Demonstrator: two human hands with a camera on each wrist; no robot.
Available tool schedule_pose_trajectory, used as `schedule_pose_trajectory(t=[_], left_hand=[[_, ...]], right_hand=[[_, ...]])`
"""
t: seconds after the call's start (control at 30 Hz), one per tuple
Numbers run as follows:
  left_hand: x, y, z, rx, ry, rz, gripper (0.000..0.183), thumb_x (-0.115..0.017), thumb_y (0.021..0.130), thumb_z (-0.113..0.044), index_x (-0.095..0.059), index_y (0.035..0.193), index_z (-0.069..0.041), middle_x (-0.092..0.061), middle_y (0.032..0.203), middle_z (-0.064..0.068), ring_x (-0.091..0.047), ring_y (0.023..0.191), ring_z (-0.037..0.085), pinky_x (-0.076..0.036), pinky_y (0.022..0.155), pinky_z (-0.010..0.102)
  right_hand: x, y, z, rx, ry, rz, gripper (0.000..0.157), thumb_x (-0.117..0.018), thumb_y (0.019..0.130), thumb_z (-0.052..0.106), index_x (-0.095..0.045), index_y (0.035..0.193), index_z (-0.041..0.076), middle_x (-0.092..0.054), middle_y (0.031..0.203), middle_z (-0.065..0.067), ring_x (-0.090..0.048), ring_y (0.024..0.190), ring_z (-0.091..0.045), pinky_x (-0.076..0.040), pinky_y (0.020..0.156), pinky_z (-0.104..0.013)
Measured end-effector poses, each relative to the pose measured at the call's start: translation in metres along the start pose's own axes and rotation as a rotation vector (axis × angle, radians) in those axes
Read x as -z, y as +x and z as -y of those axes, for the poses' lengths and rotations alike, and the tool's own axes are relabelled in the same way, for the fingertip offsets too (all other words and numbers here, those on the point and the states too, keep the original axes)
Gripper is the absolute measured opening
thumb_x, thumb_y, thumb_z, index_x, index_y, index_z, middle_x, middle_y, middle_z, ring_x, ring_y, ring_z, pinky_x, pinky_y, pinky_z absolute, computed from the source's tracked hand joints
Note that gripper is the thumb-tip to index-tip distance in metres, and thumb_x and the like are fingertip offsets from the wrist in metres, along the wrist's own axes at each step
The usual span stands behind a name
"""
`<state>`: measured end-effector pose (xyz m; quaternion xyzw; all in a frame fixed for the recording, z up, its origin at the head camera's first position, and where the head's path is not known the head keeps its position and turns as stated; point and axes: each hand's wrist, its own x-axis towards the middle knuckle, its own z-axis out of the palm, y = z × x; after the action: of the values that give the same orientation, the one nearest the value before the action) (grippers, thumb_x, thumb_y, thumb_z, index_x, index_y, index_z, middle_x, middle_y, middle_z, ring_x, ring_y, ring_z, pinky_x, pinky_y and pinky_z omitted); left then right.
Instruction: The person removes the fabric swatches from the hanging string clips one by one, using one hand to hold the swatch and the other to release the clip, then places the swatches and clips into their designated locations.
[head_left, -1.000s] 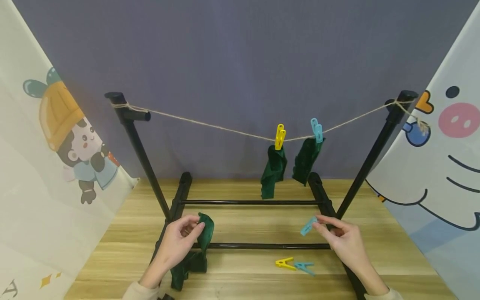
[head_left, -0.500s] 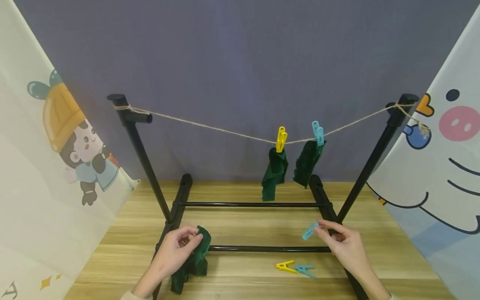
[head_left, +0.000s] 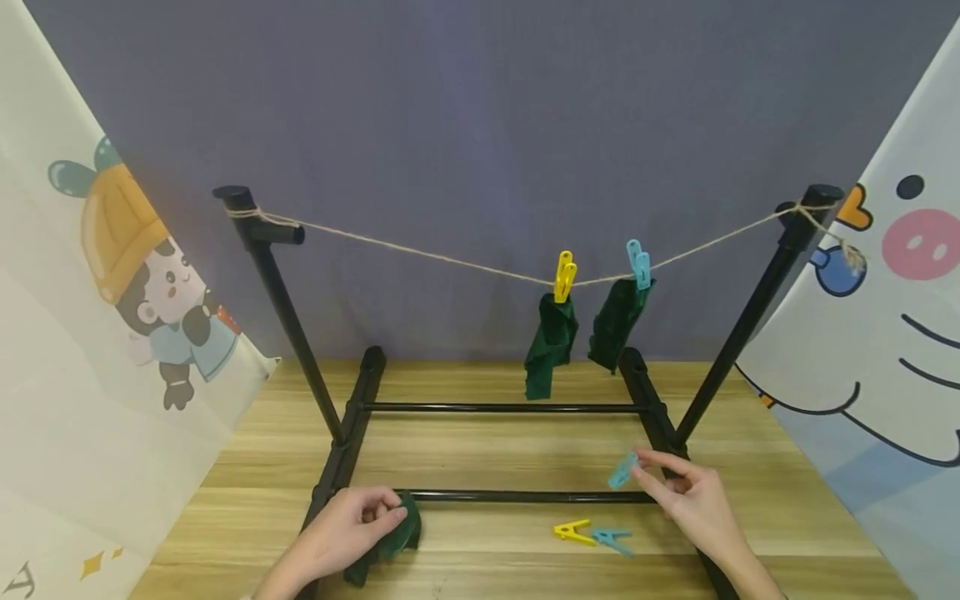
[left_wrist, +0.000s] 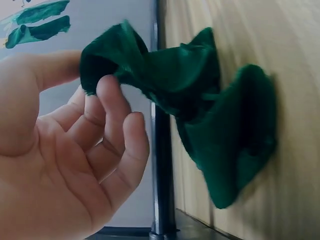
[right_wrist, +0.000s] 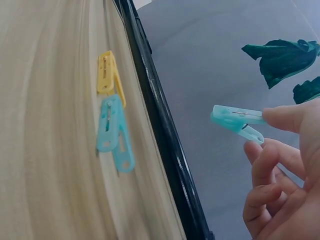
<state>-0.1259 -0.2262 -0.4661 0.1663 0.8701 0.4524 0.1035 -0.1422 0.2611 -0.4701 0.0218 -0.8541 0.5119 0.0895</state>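
Observation:
My left hand (head_left: pixel 348 529) pinches one end of a dark green cloth (left_wrist: pixel 230 125) between thumb and finger, low at the rack's left foot. The cloth's lower part bunches down at the wooden table. On the right, my right hand (head_left: pixel 693 504) holds a light blue clothespin (right_wrist: pixel 237 119) by its handle ends, thumb on one and finger on the other, above the table near the front bar. A yellow clothespin (head_left: pixel 573 531) and another blue clothespin (head_left: pixel 612 540) lie touching on the table, in front of the bar and left of that hand.
A black pipe rack (head_left: pixel 517 497) stands on the table (head_left: pixel 480 450) with a sagging twine line (head_left: pixel 420 251) between its posts. Two green cloths hang right of centre, one under a yellow clothespin (head_left: pixel 565 279), one under a blue clothespin (head_left: pixel 640 265). A grey backdrop (head_left: pixel 480 125) rises behind.
My left hand has moved down with the green cloth, which now bunches lower near the table. My right hand has sunk slightly, still pinching the blue clothespin.

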Motion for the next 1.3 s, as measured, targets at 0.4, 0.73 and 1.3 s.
schedule_pose_trajectory(t=[0.4, 0.73, 1.3], left_hand=[[-0.006, -0.002, 0.006, 0.046, 0.065, 0.035, 0.015, -0.067, 0.106, -0.032, -0.076, 0.102, -0.021, -0.065, 0.081, -0.010, -0.056, 0.069, 0.001, -0.048, 0.061, 0.023], [-0.007, -0.006, 0.010, 0.087, 0.125, 0.122, 0.018, -0.068, 0.104, -0.033, -0.076, 0.101, -0.017, -0.070, 0.083, -0.008, -0.057, 0.069, 0.003, -0.046, 0.060, 0.023], [-0.007, -0.005, 0.014, 0.118, 0.150, 0.131, 0.021, -0.069, 0.104, -0.034, -0.075, 0.101, -0.015, -0.062, 0.075, -0.007, -0.050, 0.061, 0.004, -0.039, 0.054, 0.023]], right_hand=[[0.003, -0.004, -0.008, -0.062, -0.048, 0.068, 0.038, -0.079, 0.098, 0.027, -0.075, 0.131, 0.008, -0.076, 0.105, 0.011, -0.044, 0.041, -0.009, -0.037, 0.038, -0.028], [0.007, -0.007, -0.016, -0.119, -0.026, 0.173, 0.040, -0.082, 0.096, 0.020, -0.073, 0.131, 0.005, -0.078, 0.116, -0.006, -0.046, 0.044, -0.009, -0.042, 0.042, -0.027], [0.014, -0.006, -0.029, -0.086, 0.002, 0.403, 0.039, -0.079, 0.097, 0.021, -0.071, 0.129, -0.001, -0.078, 0.111, -0.011, -0.051, 0.049, -0.005, -0.045, 0.043, -0.027]])
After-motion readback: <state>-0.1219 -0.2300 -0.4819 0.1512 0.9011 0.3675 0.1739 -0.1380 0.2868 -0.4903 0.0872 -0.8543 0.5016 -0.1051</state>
